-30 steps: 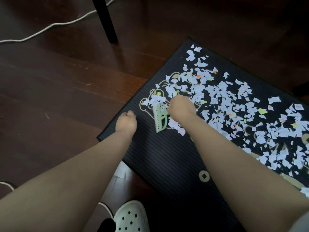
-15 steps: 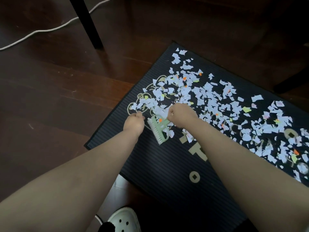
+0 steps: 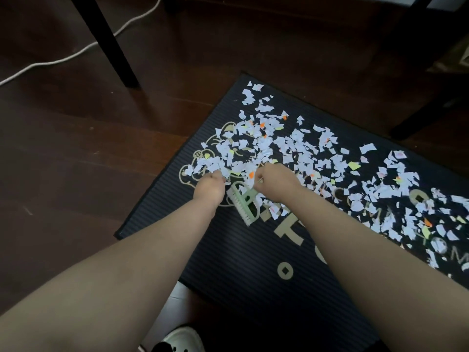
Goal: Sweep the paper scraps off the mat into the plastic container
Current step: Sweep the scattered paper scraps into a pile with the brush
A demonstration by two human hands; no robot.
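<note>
Scraps (image 3: 304,153) of pale paper, a few orange or yellow, lie thick over the far part of the dark ribbed mat (image 3: 241,262), which lies on a wood floor (image 3: 76,174). Right hand (image 3: 276,182) curls round a green brush (image 3: 245,204) whose bristles meet the mat between both wrists. Left hand (image 3: 209,188) rests at the pile's near edge with its fingers tucked under; I cannot tell whether they pinch anything. Cable (image 3: 63,58) and leg (image 3: 114,47) lie beyond.

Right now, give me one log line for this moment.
left hand: curled at scraps edge, grasp unclear | right hand: grips brush | scraps: spread over mat | container: not in view
</note>
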